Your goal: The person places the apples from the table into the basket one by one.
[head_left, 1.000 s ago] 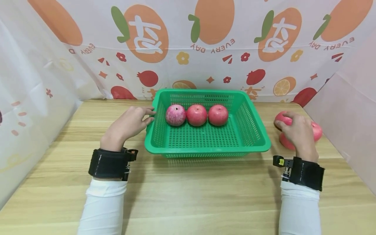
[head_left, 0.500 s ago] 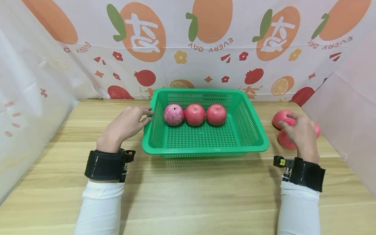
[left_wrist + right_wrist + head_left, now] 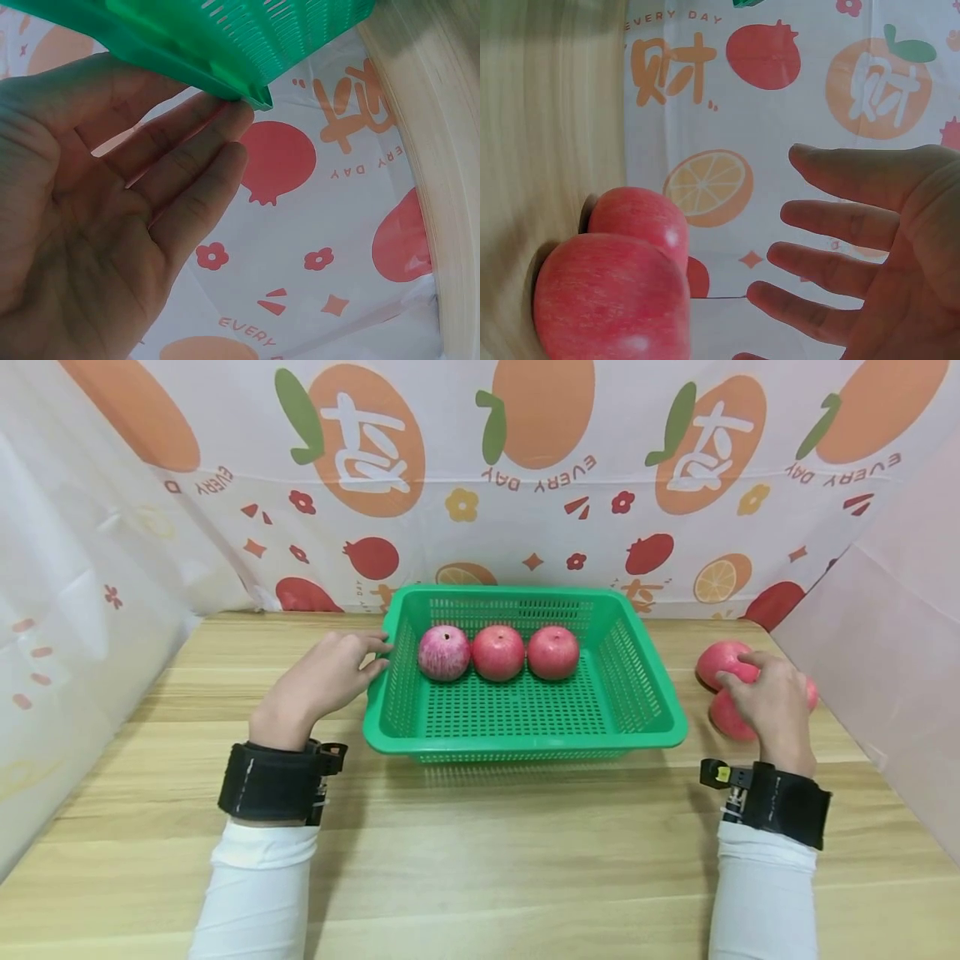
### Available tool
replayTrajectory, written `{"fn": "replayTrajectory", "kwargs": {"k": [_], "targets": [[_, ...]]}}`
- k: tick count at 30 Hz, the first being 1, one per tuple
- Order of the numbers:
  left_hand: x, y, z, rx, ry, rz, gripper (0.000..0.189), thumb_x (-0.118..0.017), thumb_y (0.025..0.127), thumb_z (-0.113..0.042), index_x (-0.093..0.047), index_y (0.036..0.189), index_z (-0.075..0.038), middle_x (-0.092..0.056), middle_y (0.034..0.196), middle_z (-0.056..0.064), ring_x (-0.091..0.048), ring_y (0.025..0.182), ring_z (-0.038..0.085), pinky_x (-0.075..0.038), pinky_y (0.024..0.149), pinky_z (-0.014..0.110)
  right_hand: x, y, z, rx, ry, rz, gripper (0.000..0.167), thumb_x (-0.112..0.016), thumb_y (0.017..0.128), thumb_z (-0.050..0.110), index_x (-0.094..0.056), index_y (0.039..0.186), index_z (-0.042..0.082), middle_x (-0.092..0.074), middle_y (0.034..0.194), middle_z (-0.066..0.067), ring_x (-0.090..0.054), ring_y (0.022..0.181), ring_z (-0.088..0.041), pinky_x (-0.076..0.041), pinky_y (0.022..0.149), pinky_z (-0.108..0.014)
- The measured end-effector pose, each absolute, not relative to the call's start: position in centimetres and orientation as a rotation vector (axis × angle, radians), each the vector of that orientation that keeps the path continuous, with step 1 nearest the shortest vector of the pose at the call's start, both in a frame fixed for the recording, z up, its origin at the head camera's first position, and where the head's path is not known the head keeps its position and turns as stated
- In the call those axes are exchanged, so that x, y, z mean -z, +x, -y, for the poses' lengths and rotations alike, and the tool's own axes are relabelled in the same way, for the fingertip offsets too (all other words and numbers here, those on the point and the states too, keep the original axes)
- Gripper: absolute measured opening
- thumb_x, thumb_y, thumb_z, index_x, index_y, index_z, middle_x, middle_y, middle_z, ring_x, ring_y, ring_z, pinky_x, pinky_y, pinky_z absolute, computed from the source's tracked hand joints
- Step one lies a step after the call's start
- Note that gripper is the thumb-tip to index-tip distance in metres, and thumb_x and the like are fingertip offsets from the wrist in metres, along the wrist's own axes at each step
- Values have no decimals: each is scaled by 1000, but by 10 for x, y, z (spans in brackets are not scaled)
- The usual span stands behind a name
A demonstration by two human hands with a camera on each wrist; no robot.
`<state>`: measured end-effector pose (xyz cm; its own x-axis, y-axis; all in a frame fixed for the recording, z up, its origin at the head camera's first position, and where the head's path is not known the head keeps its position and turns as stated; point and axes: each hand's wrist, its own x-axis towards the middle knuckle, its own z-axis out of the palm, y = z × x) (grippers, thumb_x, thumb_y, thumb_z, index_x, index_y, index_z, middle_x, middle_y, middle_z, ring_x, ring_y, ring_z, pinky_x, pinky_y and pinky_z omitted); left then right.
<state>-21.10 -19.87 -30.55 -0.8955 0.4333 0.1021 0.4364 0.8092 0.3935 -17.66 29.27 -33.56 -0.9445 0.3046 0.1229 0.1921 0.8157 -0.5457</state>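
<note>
A green plastic basket [image 3: 517, 744], slotted in walls and floor, stands on the wood-grained desk [image 3: 510, 860], three round apples [image 3: 498, 653] in a row inside. The left hand [image 3: 322, 678] touches the basket with nearly straight fingers; the right hand [image 3: 774, 706], fingers spread, holding nothing, hovers by loose glossy apples [image 3: 724, 662] on the desk.

Left hand [image 3: 327, 677] outstretched, right hand [image 3: 772, 700] fingers spread

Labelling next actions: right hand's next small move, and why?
I'd likely lower the right hand and close it round the front loose apple: the hand is open, holding nothing, and the green basket has room in front of its three apples.
</note>
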Motion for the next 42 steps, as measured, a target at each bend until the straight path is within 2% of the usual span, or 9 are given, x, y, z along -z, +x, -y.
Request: {"fn": "replayTrajectory", "kwargs": {"k": [3,7,10,14,20,26,33,42], "targets": [[305,-212,198,654,-721,2980,32,-59,100,0,-61,127,17,-55,138,33,-50,130,49,-44,103,58,339,-179,-295,-791,-408,2812,55,-62,100,17,-46,142,-15,-39,146,-41,-28,137,-60,-33,102,-73],[306,-212,199,647,-738,2978,33,-59,99,0,-61,127,17,-55,137,33,-49,130,50,-43,104,59,347,-182,-297,-740,-422,2852,59,-64,98,15,-43,143,-16,-29,148,-44,-22,138,-63,-26,105,-76],[305,-213,200,640,-747,2975,33,-60,99,0,-61,127,17,-55,137,33,-49,130,50,-43,104,59,353,-183,-299,-719,-443,2859,61,-65,96,14,-43,142,-17,-33,144,-45,-25,134,-63,-25,106,-75],[304,-213,201,647,-746,2976,33,-60,99,-1,-61,127,17,-55,137,33,-49,130,50,-44,103,59,360,-184,-300,-711,-459,2853,53,-65,94,13,-49,134,-17,-40,132,-43,-30,127,-59,-25,105,-72],[303,-212,201,677,-730,2987,33,-60,99,0,-60,128,16,-54,139,32,-48,131,48,-44,103,58,367,-183,-302,-644,-460,2893,46,-61,89,12,-50,123,-17,-36,126,-45,-27,122,-63,-31,96,-75],[304,-213,202,684,-724,2995,32,-59,100,0,-62,127,15,-54,139,31,-49,131,48,-46,101,57,371,-183,-305,-544,-450,2998,58,-66,84,10,-45,133,-14,-26,134,-45,-23,123,-65,-39,88,-77],[304,-214,202,684,-724,3002,32,-59,100,-1,-62,128,15,-54,140,31,-48,132,48,-46,100,57,375,-183,-310,-455,-385,3008,55,-61,88,13,-45,136,-9,-25,132,-44,-23,120,-68,-39,85,-79],[304,-214,201,689,-722,2994,31,-58,100,1,-62,126,16,-54,140,31,-47,132,48,-46,100,57,373,-183,-316,-388,-322,3033,63,-74,81,8,-47,135,-10,-28,129,-44,-25,119,-68,-39,85,-79]]}}
